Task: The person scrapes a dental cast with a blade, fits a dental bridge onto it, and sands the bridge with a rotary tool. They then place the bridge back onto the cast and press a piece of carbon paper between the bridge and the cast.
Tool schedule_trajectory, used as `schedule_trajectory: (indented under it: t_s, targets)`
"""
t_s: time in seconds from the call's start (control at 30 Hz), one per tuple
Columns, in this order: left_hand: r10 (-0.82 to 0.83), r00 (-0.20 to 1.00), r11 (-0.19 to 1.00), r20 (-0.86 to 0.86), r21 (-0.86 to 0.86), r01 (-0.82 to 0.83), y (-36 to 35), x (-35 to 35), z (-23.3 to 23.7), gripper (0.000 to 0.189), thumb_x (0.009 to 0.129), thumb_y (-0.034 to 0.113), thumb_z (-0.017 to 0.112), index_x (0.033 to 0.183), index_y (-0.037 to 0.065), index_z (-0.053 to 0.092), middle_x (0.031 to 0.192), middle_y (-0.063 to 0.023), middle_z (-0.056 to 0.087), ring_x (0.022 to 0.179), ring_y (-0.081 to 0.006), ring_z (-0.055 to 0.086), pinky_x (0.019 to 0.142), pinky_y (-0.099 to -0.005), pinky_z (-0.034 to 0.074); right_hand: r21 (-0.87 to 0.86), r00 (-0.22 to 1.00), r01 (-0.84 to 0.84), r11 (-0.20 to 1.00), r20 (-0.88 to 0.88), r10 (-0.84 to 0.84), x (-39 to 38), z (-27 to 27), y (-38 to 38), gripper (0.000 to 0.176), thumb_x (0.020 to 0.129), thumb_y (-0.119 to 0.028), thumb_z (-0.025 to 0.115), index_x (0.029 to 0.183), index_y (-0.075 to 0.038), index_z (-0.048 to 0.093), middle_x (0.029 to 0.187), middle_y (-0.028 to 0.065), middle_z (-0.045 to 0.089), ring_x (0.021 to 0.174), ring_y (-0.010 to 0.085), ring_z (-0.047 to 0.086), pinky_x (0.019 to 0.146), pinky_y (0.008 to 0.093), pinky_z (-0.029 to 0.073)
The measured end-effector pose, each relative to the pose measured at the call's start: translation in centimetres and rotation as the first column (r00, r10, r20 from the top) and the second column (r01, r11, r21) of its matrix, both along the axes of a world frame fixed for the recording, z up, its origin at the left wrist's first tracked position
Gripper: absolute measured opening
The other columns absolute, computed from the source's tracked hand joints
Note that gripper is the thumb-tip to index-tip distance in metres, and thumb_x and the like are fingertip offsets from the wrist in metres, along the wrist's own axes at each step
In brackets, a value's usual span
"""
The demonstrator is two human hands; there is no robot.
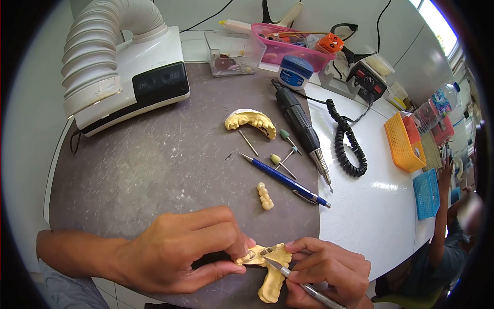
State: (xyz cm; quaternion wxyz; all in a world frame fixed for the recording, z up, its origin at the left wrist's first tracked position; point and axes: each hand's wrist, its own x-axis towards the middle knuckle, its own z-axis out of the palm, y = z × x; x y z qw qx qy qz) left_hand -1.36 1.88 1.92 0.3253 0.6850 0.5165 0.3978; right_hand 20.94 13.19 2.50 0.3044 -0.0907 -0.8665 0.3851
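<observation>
The pale yellow cast (271, 284), dark-patched on top, is at bottom centre; the silver knife (315, 295) slants, tip at the cast.

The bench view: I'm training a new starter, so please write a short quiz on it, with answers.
1. Multiple choice: what does the right hand hold against the yellow cast?
a) a blue pencil
b) a pointed metal tool
c) a black handpiece

2. True or false: the left hand grips the same cast.

3. Fill in the blank: the lid of the tub beside the pink basket is ____.

Key: 1 b; 2 true; 3 blue.
</observation>
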Motion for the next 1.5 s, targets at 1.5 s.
schedule_trajectory:
  t_s: [1.5]
  targets:
    - [-0.025, 0.998, 0.998, -0.064, 0.050, 0.028, -0.3, 0.1, -0.1, 0.022, 0.077, 0.007, 0.085, 0.084, 0.000, 0.066, 0.088, -0.0127, 0.069, 0.088, -0.0254, 0.075, 0.074, -0.0291, 0.063, -0.091, 0.969, 0.165, 0.982, -0.171, -0.179, 3.4, -1.2, -1.9, 0.016, 0.084, -0.001, 0.075, 0.090, 0.005, 0.062, 0.080, 0.0202, 0.068, 0.077, 0.0292, 0.071, 0.070, 0.0398, 0.060]
